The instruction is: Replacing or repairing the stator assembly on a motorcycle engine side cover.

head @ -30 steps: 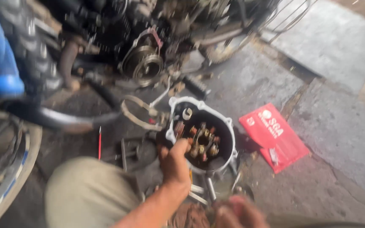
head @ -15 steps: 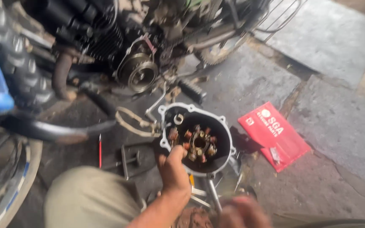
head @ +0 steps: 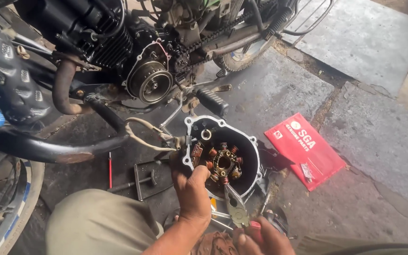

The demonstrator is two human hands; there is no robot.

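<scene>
At the near edge, the right hand (head: pixel 260 238) closes around the handles of a pair of pliers (head: pixel 236 207), whose long axis runs near to far, the jaws pointing far toward the engine cover (head: pixel 252 156). Just left, the left hand (head: pixel 192 189) grips the cover's near-left rim, thumb over the edge. The cover lies open-side up on the stone floor (head: pixel 355 137), its copper stator coils (head: pixel 223 162) showing. A red packet (head: pixel 304 148) lies right of it. A thin red-handled tool (head: pixel 110 169), perhaps a screwdriver, lies left. Farther off stands the motorcycle engine (head: pixel 149 80).
</scene>
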